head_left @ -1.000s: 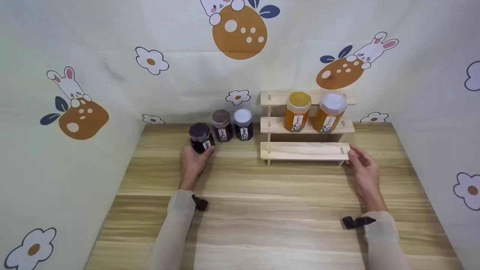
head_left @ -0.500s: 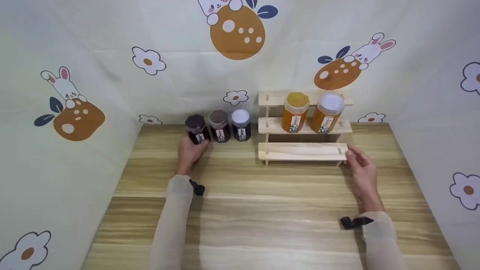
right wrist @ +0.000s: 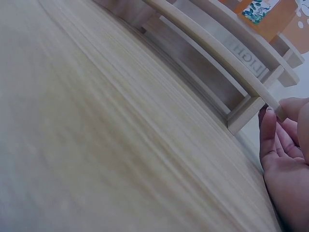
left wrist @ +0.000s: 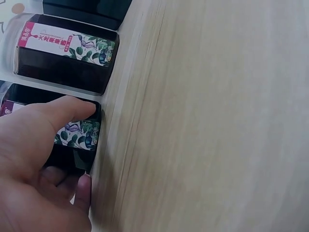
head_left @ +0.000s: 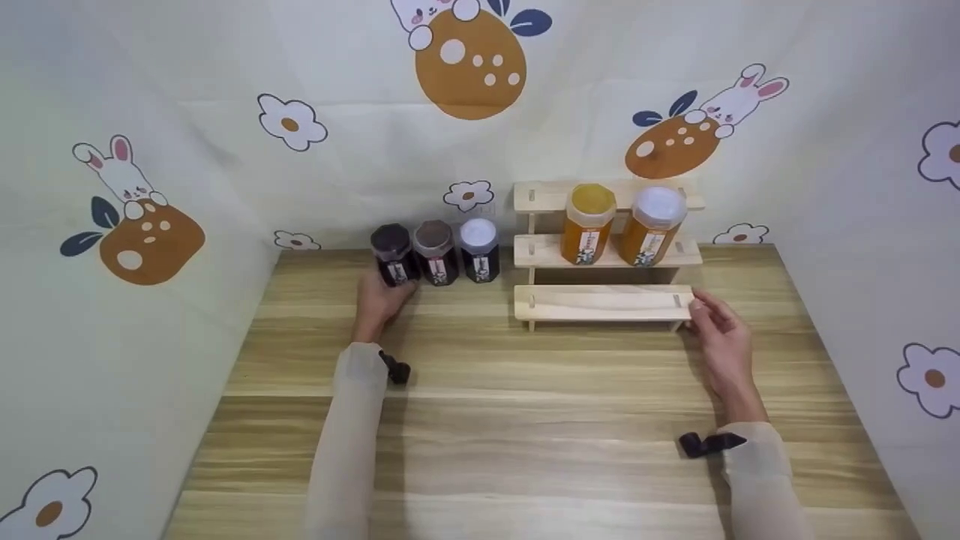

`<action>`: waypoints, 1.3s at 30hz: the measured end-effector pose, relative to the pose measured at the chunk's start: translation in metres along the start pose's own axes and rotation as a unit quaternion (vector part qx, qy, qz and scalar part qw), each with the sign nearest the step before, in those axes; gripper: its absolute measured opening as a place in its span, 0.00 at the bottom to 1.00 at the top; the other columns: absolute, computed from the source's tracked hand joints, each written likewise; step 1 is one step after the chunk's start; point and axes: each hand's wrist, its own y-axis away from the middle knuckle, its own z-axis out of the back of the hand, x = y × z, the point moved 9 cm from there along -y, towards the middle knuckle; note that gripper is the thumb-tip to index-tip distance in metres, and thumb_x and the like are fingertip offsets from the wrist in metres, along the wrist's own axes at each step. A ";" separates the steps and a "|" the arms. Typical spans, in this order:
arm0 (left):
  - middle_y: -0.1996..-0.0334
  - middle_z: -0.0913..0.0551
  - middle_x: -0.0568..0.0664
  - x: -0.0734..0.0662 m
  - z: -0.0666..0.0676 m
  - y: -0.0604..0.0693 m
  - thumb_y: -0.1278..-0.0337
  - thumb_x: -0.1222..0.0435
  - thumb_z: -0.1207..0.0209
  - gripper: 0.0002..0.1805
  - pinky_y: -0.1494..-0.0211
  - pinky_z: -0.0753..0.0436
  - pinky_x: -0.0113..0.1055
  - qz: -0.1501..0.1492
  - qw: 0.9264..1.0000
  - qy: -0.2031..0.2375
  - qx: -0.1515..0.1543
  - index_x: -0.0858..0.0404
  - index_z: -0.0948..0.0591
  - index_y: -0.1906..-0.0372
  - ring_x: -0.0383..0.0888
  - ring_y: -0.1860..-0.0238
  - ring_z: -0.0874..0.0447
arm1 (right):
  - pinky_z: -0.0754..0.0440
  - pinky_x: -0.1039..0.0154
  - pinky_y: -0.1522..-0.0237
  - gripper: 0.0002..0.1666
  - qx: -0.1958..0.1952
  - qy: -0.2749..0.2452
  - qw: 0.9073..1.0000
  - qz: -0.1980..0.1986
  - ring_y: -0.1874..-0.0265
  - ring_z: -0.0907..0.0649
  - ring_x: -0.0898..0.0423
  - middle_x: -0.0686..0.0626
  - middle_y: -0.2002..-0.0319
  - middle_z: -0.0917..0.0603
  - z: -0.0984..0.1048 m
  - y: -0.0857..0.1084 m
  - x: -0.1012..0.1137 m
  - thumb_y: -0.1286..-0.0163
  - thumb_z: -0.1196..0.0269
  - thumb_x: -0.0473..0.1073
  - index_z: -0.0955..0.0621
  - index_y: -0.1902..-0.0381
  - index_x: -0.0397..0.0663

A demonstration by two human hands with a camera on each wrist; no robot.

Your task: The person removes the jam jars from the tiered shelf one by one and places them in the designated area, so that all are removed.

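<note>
At the back left of the table, my left hand [head_left: 379, 306] holds the leftmost dark jam jar [head_left: 391, 247], which stands upright. In the left wrist view the thumb lies across this jar's label [left wrist: 79, 135], with fingers curled on its other side. Two more dark jars stand beside it, one with a brownish lid [head_left: 435, 251] and one with a white lid [head_left: 480, 249]. My right hand [head_left: 724, 345] pinches the right end of the lowest board of a three-step wooden rack [head_left: 604, 301]; the right wrist view shows thumb and fingers at the board's end [right wrist: 270, 104].
Two orange jars stand on the rack's middle step, one yellow-lidded [head_left: 589, 229] and one white-lidded [head_left: 652, 232]. A patterned cloth backdrop [head_left: 360, 172] rises behind and at both sides of the wood-grain table [head_left: 480, 420].
My left hand has moved the dark jar back and slightly left, into line beside the other two dark jars. The right hand keeps its grip on the rack's end.
</note>
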 end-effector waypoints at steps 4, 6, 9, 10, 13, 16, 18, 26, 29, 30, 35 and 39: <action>0.41 0.16 0.72 0.002 -0.001 -0.002 0.50 0.72 0.26 0.38 0.24 0.22 0.57 -0.015 1.000 0.004 0.000 0.74 0.26 0.31 0.64 0.38 0.18 | 0.12 0.75 0.51 0.27 -0.004 -0.002 1.000 0.005 0.55 0.13 0.65 0.58 0.55 0.09 0.002 -0.001 -0.001 0.22 0.31 0.41 0.19 0.30 0.37; 0.41 0.15 0.72 0.006 -0.001 -0.005 0.53 0.71 0.25 0.40 0.24 0.22 0.57 -0.033 0.999 0.014 -0.007 0.74 0.26 0.31 0.65 0.38 0.18 | 0.12 0.75 0.51 0.28 -0.004 -0.004 1.000 0.005 0.54 0.13 0.65 0.58 0.55 0.09 0.002 -0.002 -0.002 0.22 0.31 0.42 0.19 0.30 0.37; 0.40 0.16 0.70 0.011 0.000 -0.005 0.55 0.70 0.25 0.42 0.24 0.22 0.55 -0.056 0.998 0.020 -0.014 0.72 0.27 0.31 0.63 0.38 0.18 | 0.12 0.75 0.51 0.28 -0.002 -0.009 1.000 0.002 0.54 0.13 0.64 0.57 0.54 0.10 0.001 -0.003 -0.004 0.22 0.31 0.42 0.19 0.29 0.37; 0.39 0.16 0.70 0.012 0.000 -0.005 0.55 0.70 0.25 0.43 0.23 0.23 0.54 -0.059 0.998 0.020 -0.014 0.72 0.28 0.29 0.63 0.37 0.18 | 0.12 0.75 0.51 0.28 0.000 -0.010 1.000 0.002 0.54 0.13 0.64 0.57 0.54 0.09 0.001 -0.003 -0.004 0.22 0.31 0.42 0.20 0.29 0.36; 0.33 0.20 0.69 0.011 -0.001 0.001 0.54 0.71 0.24 0.49 0.19 0.28 0.53 -0.050 0.998 0.025 -0.001 0.72 0.33 0.24 0.62 0.31 0.22 | 0.12 0.74 0.51 0.29 0.001 -0.013 1.000 0.002 0.55 0.13 0.64 0.57 0.53 0.09 0.000 -0.002 -0.005 0.23 0.31 0.41 0.20 0.29 0.36; 0.29 0.23 0.67 0.006 -0.002 0.008 0.56 0.74 0.22 0.55 0.15 0.33 0.51 -0.035 0.999 0.040 0.007 0.71 0.37 0.20 0.60 0.26 0.26 | 0.12 0.74 0.51 0.29 0.002 -0.005 1.000 0.003 0.56 0.14 0.64 0.57 0.53 0.08 -0.001 -0.002 -0.005 0.23 0.30 0.42 0.20 0.29 0.36; 0.28 0.24 0.65 0.004 -0.001 0.012 0.57 0.75 0.21 0.57 0.14 0.34 0.49 -0.029 0.998 0.063 0.005 0.69 0.38 0.19 0.58 0.25 0.28 | 0.12 0.74 0.51 0.29 0.004 -0.001 1.000 0.002 0.56 0.14 0.64 0.58 0.53 0.09 -0.001 -0.002 -0.005 0.23 0.30 0.42 0.20 0.29 0.37; 0.15 0.39 0.62 0.000 0.016 0.031 0.44 0.49 0.20 0.61 0.10 0.40 0.49 0.058 0.993 0.082 -0.061 0.63 0.42 0.14 0.57 0.14 0.41 | 0.11 0.73 0.50 0.27 0.005 -0.011 1.000 0.010 0.54 0.13 0.64 0.56 0.55 0.10 0.000 -0.003 -0.002 0.21 0.33 0.40 0.20 0.29 0.35; 0.15 0.39 0.59 -0.014 0.028 0.038 0.45 0.41 0.22 0.61 0.12 0.35 0.48 0.067 0.988 0.088 -0.109 0.58 0.42 0.14 0.55 0.15 0.40 | 0.11 0.73 0.50 0.27 0.006 -0.021 1.000 0.012 0.55 0.13 0.64 0.55 0.58 0.11 0.001 -0.003 -0.002 0.21 0.33 0.37 0.21 0.29 0.32; 0.16 0.37 0.57 -0.021 0.032 0.039 0.45 0.40 0.22 0.60 0.13 0.33 0.47 0.060 0.986 0.092 -0.127 0.56 0.40 0.15 0.54 0.16 0.38 | 0.11 0.73 0.51 0.27 0.006 -0.022 1.000 0.013 0.56 0.13 0.64 0.55 0.58 0.12 0.001 -0.003 -0.002 0.21 0.34 0.37 0.21 0.29 0.32; 0.25 0.25 0.55 -0.076 0.036 0.045 0.42 0.46 0.21 0.46 0.17 0.28 0.48 -0.031 0.974 0.126 -0.184 0.57 0.28 0.24 0.51 0.23 0.27 | 0.11 0.73 0.50 0.27 0.001 -0.009 1.000 0.005 0.55 0.13 0.64 0.55 0.58 0.12 0.002 -0.003 -0.003 0.21 0.32 0.39 0.20 0.29 0.35; 0.34 0.18 0.57 -0.118 0.016 0.049 0.42 0.53 0.20 0.41 0.22 0.22 0.49 -0.100 0.969 0.165 -0.155 0.60 0.25 0.28 0.52 0.31 0.20 | 0.11 0.73 0.49 0.27 0.004 0.004 1.000 -0.001 0.54 0.13 0.63 0.56 0.56 0.11 0.000 -0.003 -0.004 0.21 0.32 0.41 0.20 0.29 0.38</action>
